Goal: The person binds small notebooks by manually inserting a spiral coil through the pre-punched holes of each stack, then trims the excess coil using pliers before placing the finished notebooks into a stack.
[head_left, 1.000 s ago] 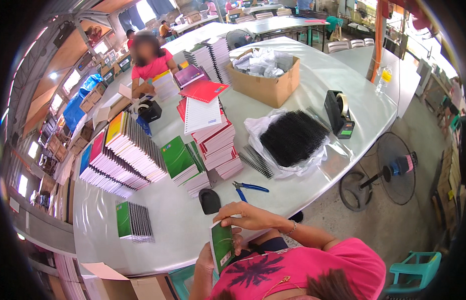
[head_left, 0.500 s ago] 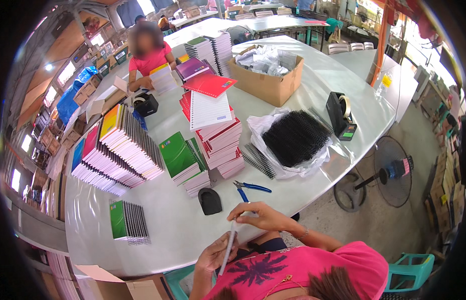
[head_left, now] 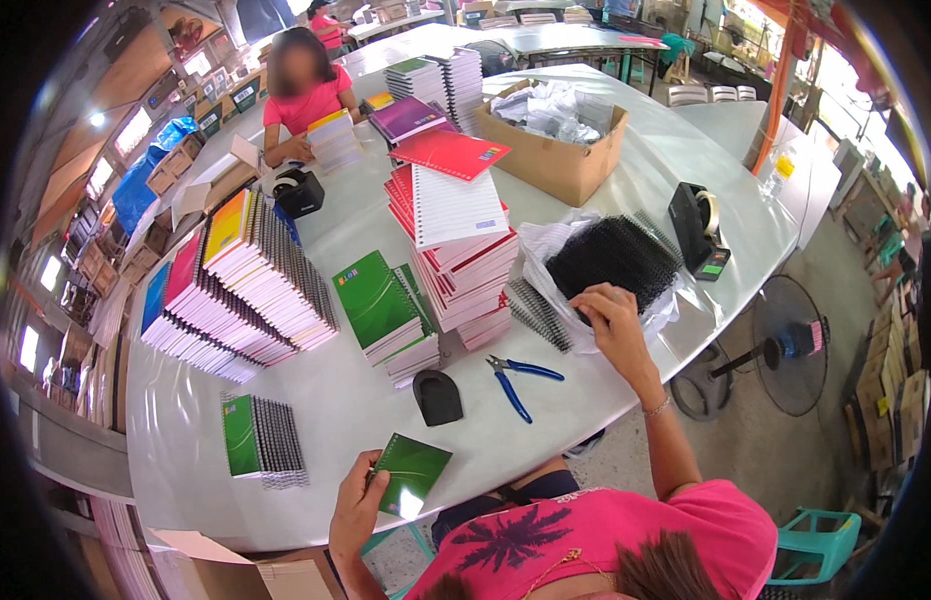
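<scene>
The fingers of your left hand (head_left: 359, 497) pinch a green notebook (head_left: 420, 468) by its left side, thumb on the cover; holding only that side probably leaves the rest free. It is tilted, left of the cutters (head_left: 515, 400) and nearer you than they are. The fingers of your right hand (head_left: 615, 325) are bent, tips at the near side of the black coils (head_left: 610, 262), beyond and right of the cutters; I cannot tell whether they pinch one.

The cutters lie on the surface (head_left: 335, 410) with their handles spread toward you and your right, likely for an easy grab. Just left of them sits a black pad (head_left: 438, 398). White wrapping (head_left: 535, 243) lies under the coils, perhaps to keep them together.

Beyond the cutters stands the red stack (head_left: 475, 290), with the green stack (head_left: 375, 305) to its left. Well left of the cutters are a small pile (head_left: 265, 440) and, farther beyond, taller bound stacks (head_left: 255, 290), seemingly grouped by cover colour.
</scene>
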The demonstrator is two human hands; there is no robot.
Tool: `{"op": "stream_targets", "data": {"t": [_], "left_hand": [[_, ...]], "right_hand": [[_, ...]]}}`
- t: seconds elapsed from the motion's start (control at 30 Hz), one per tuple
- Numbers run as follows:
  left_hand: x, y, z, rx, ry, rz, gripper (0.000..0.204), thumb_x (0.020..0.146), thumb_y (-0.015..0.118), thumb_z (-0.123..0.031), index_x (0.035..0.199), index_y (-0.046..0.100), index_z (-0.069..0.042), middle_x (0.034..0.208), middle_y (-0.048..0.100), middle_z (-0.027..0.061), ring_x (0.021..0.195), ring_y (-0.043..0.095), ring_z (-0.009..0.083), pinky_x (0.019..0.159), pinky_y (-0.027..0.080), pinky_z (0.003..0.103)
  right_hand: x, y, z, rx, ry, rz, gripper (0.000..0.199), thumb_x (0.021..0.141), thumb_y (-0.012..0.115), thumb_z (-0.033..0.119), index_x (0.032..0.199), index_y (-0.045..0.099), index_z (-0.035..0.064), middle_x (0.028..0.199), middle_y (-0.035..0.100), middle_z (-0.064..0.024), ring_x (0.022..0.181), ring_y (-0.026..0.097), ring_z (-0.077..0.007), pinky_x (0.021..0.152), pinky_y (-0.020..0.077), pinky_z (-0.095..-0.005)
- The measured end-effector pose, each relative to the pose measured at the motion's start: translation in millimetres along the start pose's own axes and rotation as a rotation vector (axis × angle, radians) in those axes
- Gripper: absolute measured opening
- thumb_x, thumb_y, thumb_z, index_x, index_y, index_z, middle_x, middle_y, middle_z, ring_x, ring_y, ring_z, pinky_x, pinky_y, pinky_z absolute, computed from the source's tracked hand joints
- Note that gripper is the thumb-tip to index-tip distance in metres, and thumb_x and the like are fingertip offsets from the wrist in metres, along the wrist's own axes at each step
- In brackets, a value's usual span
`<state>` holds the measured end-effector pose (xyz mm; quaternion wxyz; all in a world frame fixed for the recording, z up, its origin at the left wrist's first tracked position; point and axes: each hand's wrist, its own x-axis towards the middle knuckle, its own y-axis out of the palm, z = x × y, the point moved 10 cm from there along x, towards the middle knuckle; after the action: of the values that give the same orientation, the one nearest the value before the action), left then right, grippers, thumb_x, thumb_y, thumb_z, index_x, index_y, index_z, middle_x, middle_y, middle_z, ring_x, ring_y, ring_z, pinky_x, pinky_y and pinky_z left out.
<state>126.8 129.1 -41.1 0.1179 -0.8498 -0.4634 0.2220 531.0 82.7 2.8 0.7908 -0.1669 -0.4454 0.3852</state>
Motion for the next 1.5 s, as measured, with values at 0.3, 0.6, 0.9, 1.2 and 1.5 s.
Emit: {"op": "stream_targets", "data": {"t": [0.3, 0.6, 0.9, 1.2, 1.5], "left_hand": [[2, -24, -11, 0.794, 0.152, -0.431, 0.022, 0.090, 0.047, 0.000, 0.110, 0.053, -0.006, 0.105, 0.057, 0.0114, 0.102, 0.054, 0.0303, 0.101, 0.030, 0.052], [4, -20, 5, 0.761, 0.162, -0.513, 0.028, 0.082, 0.051, 0.002, 0.109, 0.054, -0.006, 0.104, 0.057, 0.0090, 0.110, 0.052, 0.0296, 0.113, 0.009, 0.064], [6, -8, 35, 0.767, 0.075, -0.587, 0.064, 0.075, 0.074, -0.053, 0.125, 0.057, -0.019, 0.118, 0.059, 0.0062, 0.123, 0.048, 0.0310, 0.109, 0.002, 0.076], [5, -10, 27, 0.653, 0.083, -0.691, 0.068, 0.067, 0.080, -0.053, 0.123, 0.059, -0.021, 0.116, 0.059, 0.0050, 0.121, 0.049, 0.0321, 0.109, 0.005, 0.076], [1, -10, 24, 0.580, 0.079, -0.798, 0.047, 0.060, 0.088, -0.047, 0.086, 0.066, -0.015, 0.099, 0.046, 0.0048, 0.113, 0.044, 0.0317, 0.110, 0.005, 0.070]], "right_hand": [[23, 27, -43, -0.180, 0.113, -0.040, 0.014, 0.083, 0.068, 0.010, 0.097, 0.072, 0.0118, 0.106, 0.059, -0.0062, 0.101, 0.054, -0.0264, 0.093, 0.0369, -0.0418], [32, 49, -46, -0.376, 0.121, 0.044, 0.026, 0.077, 0.073, 0.010, 0.102, 0.070, 0.0120, 0.107, 0.058, -0.0072, 0.103, 0.053, -0.0260, 0.096, 0.0337, -0.0429], [33, 64, -51, -0.492, 0.202, 0.079, 0.032, 0.071, 0.074, 0.009, 0.102, 0.069, 0.0139, 0.107, 0.052, -0.0099, 0.103, 0.049, -0.0292, 0.091, 0.0343, -0.0446], [21, 77, -50, -0.473, 0.226, 0.079, 0.037, 0.073, 0.070, 0.004, 0.109, 0.064, 0.0122, 0.106, 0.054, -0.0124, 0.099, 0.054, -0.0311, 0.085, 0.0382, -0.0450], [32, 71, -54, -0.372, 0.251, 0.147, 0.029, 0.078, 0.066, 0.004, 0.106, 0.066, 0.0092, 0.098, 0.063, -0.0149, 0.093, 0.064, -0.0347, 0.079, 0.0491, -0.0467]]}}
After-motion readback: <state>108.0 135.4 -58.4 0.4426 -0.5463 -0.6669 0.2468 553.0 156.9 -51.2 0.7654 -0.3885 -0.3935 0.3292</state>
